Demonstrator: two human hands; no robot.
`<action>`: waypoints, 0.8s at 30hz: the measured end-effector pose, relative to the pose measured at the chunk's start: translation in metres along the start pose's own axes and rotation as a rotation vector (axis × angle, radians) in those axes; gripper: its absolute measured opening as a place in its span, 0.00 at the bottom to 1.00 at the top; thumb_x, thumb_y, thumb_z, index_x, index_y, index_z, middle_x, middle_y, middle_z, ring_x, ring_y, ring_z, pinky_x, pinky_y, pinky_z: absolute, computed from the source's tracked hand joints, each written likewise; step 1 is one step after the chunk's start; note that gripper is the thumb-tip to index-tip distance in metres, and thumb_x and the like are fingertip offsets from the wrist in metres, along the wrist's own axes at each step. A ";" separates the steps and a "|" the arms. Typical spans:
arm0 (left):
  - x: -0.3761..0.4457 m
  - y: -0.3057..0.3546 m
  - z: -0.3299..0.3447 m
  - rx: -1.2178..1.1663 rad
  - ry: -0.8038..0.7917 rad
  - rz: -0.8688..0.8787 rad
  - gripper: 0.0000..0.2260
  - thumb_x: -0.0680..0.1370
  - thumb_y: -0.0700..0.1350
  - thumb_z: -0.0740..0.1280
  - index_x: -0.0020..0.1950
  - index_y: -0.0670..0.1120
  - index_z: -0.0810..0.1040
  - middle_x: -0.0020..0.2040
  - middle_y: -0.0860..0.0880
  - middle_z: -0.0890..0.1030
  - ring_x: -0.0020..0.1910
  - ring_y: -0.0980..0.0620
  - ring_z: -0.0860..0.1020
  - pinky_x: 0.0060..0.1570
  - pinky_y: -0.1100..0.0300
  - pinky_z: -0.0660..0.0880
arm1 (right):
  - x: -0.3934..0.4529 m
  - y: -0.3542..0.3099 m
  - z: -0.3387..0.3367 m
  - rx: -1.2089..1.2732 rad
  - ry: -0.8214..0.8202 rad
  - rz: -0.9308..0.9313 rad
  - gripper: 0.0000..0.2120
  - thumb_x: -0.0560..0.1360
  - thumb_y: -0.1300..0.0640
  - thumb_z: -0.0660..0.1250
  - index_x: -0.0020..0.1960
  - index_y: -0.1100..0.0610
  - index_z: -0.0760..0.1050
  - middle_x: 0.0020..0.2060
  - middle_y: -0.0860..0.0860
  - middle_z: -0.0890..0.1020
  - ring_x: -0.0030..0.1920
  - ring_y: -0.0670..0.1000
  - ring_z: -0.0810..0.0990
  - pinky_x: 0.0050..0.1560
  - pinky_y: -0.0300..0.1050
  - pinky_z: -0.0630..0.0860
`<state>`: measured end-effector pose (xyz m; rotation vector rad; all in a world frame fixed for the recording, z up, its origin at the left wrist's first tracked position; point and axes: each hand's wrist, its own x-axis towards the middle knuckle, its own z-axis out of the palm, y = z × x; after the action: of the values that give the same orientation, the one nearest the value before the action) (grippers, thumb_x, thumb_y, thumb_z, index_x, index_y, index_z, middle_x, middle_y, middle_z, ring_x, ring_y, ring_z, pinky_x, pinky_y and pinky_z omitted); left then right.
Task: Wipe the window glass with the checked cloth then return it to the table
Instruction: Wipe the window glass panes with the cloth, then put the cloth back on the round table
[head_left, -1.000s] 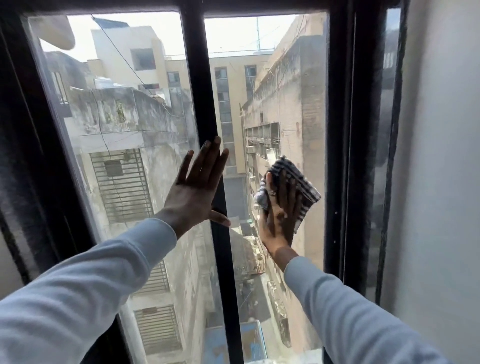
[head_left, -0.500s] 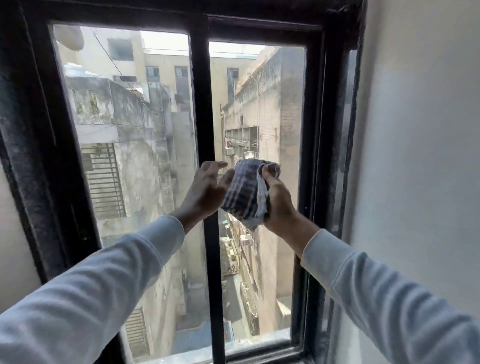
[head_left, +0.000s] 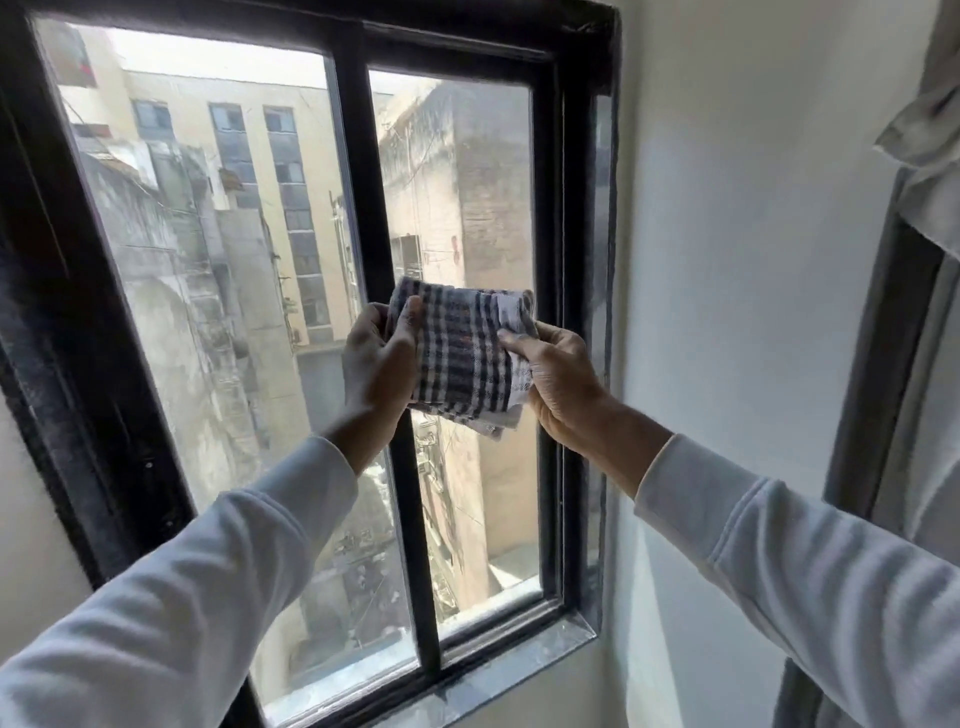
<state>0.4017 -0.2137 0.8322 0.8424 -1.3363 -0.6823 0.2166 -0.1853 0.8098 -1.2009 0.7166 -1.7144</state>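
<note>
The checked cloth (head_left: 462, 358) hides most fingers of both hands.

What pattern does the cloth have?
The cloth has dark checks on white, clear in the head view.

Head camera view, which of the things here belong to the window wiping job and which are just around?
Part of the job:
checked cloth, held folded between both hands
left hand
right hand
window glass, two panes in a black frame

Just around:
white wall right of the window
pale fabric hanging at the top right
buildings outside
</note>
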 end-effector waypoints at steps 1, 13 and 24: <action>-0.008 -0.006 0.001 0.031 0.007 0.014 0.12 0.84 0.56 0.68 0.45 0.51 0.76 0.45 0.51 0.81 0.44 0.52 0.81 0.47 0.48 0.82 | -0.009 0.001 -0.005 -0.026 0.030 0.006 0.08 0.83 0.68 0.65 0.56 0.66 0.83 0.48 0.58 0.88 0.48 0.55 0.89 0.52 0.54 0.88; -0.158 -0.085 0.116 0.047 -0.224 -0.195 0.10 0.85 0.54 0.68 0.49 0.50 0.77 0.44 0.51 0.83 0.39 0.56 0.85 0.33 0.63 0.82 | -0.137 0.014 -0.164 -0.316 0.288 0.213 0.07 0.87 0.57 0.63 0.57 0.56 0.81 0.50 0.54 0.88 0.47 0.52 0.89 0.48 0.54 0.87; -0.344 -0.193 0.238 0.072 -0.706 -0.777 0.16 0.78 0.58 0.78 0.51 0.46 0.85 0.46 0.48 0.89 0.44 0.51 0.87 0.51 0.47 0.87 | -0.311 0.055 -0.380 -0.322 0.468 0.717 0.07 0.82 0.53 0.72 0.50 0.55 0.84 0.44 0.53 0.91 0.41 0.51 0.90 0.41 0.46 0.87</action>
<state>0.1308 -0.0640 0.4907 1.2590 -1.6456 -1.6587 -0.0791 0.0582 0.4982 -0.5998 1.5387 -1.2842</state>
